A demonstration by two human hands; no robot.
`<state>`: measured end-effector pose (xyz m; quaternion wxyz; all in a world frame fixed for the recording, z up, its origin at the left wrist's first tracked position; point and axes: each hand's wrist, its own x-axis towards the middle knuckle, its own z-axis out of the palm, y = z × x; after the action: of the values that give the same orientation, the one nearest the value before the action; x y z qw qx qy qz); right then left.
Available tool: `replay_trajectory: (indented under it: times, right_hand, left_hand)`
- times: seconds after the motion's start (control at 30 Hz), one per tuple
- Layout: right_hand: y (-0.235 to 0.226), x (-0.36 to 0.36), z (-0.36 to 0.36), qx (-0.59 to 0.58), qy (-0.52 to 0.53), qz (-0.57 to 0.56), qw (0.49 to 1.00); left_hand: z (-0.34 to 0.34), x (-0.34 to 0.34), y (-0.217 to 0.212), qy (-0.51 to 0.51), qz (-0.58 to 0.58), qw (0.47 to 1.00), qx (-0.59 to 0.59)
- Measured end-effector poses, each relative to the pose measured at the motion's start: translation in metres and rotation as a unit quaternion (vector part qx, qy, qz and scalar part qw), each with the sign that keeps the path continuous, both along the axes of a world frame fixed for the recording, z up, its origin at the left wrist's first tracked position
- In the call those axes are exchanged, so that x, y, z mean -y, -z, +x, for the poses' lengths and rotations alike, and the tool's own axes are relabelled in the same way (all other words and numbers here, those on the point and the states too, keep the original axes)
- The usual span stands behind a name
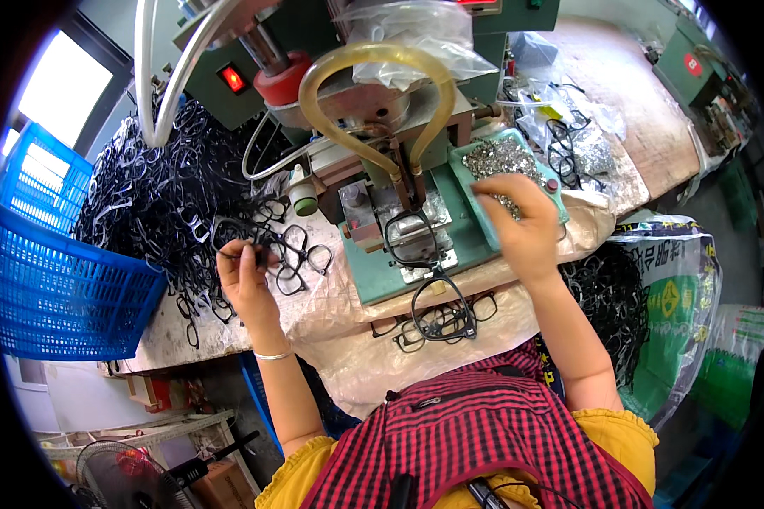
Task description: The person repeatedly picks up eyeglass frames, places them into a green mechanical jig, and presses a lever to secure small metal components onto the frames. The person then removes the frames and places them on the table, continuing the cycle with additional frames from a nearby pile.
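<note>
My left hand (243, 270) is closed on a black eyeglass frame (236, 229) at the edge of a large heap of black frames (157, 191). Beside it, loose frames (289, 263) lie on the paper-covered bench. My right hand (522, 222) is in a pinch over the green tray (475, 212) of small metal parts (502, 161); whatever its fingertips hold is too small to make out. Between my hands, a black eyeglass frame (414, 312) hangs at the front of the green bench machine (373, 276), one rim under the head with the brown tubes (406, 182).
A blue plastic basket (68, 288) stands at the left edge. Several frames (484, 307) lie on the paper before me. At right, a sack (671, 297) holds more black frames. Plastic bags and frames (564, 140) lie behind the tray. A fan (127, 475) stands lower left.
</note>
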<state>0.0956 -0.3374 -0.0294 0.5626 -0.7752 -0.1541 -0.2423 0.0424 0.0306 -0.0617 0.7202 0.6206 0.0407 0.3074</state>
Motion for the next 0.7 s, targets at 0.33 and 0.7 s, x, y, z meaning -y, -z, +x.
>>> replay_trajectory:
  times: [0.33,0.7]
  right_hand:
    - [-0.005,-0.047,0.011,-0.093,-0.069,0.125,0.985]
    - [-0.037,-0.055,-0.006,-0.157,-0.139,0.186,0.960]
  left_hand:
    - [-0.001,0.041,0.054,0.009,-0.082,0.996,-0.012]
    - [0.013,0.102,-0.103,0.074,0.104,0.971,0.203]
